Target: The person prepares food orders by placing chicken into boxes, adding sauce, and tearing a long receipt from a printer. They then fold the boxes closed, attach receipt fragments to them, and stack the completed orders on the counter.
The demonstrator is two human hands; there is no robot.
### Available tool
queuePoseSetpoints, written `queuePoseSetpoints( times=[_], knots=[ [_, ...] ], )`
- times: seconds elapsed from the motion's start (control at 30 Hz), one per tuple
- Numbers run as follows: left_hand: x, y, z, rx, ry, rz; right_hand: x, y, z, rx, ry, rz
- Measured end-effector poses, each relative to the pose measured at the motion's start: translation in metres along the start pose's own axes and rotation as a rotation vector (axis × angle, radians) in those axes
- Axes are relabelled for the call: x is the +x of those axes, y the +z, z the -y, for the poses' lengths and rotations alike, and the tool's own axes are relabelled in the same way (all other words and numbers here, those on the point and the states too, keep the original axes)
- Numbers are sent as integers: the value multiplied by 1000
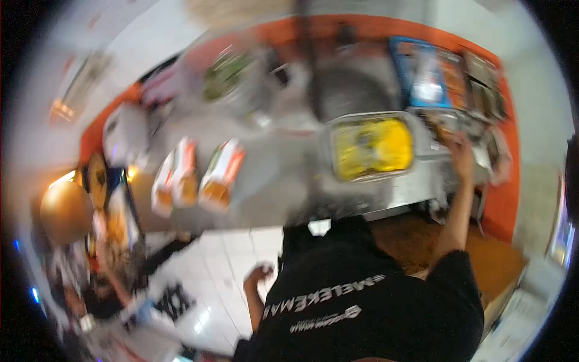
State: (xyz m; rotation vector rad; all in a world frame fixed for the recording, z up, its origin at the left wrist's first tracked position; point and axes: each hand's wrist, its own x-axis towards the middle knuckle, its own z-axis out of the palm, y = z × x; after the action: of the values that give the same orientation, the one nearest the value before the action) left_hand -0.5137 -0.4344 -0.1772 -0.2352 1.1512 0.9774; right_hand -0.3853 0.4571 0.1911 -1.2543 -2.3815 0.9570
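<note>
My right hand [461, 149] reaches over a metal tray [429, 154] at the right of the counter. Its blurred fingers are drawn together at a brownish item [444, 131] whose kind I cannot make out. Left of that tray stands a rectangular metal pan [332, 151] holding bright yellow food [386, 145]. Low beside my body, away from the counter, hangs my left hand [259, 275]. Its fingers are loosely curled and apart from the thumb, with nothing visible in them.
Several white-and-orange packets [222, 175] lie on the grey counter [271, 181]. Behind are a clear bag with green leaves [226, 75], a dark round pan [353, 93] and a blue-edged packet [422, 72]. Another person's arm [114, 274] shows at lower left. Below right is a brown surface [482, 253].
</note>
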Motion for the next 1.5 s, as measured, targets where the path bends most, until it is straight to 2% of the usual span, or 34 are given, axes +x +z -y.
queuePoseSetpoints(
  times=[0.03,0.07,0.1,0.13,0.17,0.23,0.27,0.3,0.33,0.37,0.43,0.47,0.53,0.63,0.73,0.77,0.83,0.97,1.07,1.17,1.23,1.3,1.37,1.43,1.47,1.5],
  knots=[
    [-31,90,-131,866,-229,-203,-11,12,29,-153,60,-161],
    [-65,148,-230,1107,-37,-345,-9,13,24,-6,51,34],
    [-85,172,-280,1171,214,-522,-25,26,95,-46,-71,90],
    [-99,188,-339,1117,221,-443,-39,43,141,-68,2,130],
    [-124,207,-383,828,507,-404,-47,71,163,-55,-21,150],
    [-130,212,-426,746,797,-503,-68,125,191,79,-262,209],
    [-132,207,-439,735,805,-507,-77,160,201,86,-273,286],
    [-134,200,-450,717,909,-494,-83,194,218,93,-280,356],
    [-136,189,-457,702,1014,-475,-100,217,272,163,-379,480],
    [-136,177,-463,697,1030,-472,-110,256,276,173,-391,530],
    [-139,155,-469,842,1302,-542,-135,297,332,253,-486,656],
    [-141,144,-468,839,1315,-543,-144,316,343,297,-480,694],
    [-147,121,-469,753,1150,-330,-153,342,361,339,-485,721],
    [-167,108,-467,610,1071,-366,-162,355,384,273,-537,743],
    [-165,90,-459,477,1023,-390,-170,364,396,328,-464,745],
    [-168,85,-459,483,1023,-387,-171,368,395,308,-453,736],
    [-174,78,-459,566,1146,-460,-174,375,395,287,-437,726],
    [-181,64,-462,384,1063,-419,-186,380,399,285,-516,680],
    [-183,44,-462,536,1181,-431,-191,386,401,278,-551,649],
    [-195,29,-466,628,1123,-494,-192,388,403,267,-558,668],
    [-201,19,-470,582,1186,-564,-192,390,404,262,-550,694],
    [-194,3,-471,560,1170,-559,-193,392,401,221,-636,656],
    [-194,-5,-476,532,1157,-552,-193,394,399,200,-616,664],
    [-198,-5,-484,609,1064,-682,-192,396,397,177,-591,669],
    [-190,-7,-483,610,1060,-673,-190,399,397,162,-598,678],
    [-179,-9,-481,644,1178,-920,-191,400,396,148,-602,686]
  ],
)
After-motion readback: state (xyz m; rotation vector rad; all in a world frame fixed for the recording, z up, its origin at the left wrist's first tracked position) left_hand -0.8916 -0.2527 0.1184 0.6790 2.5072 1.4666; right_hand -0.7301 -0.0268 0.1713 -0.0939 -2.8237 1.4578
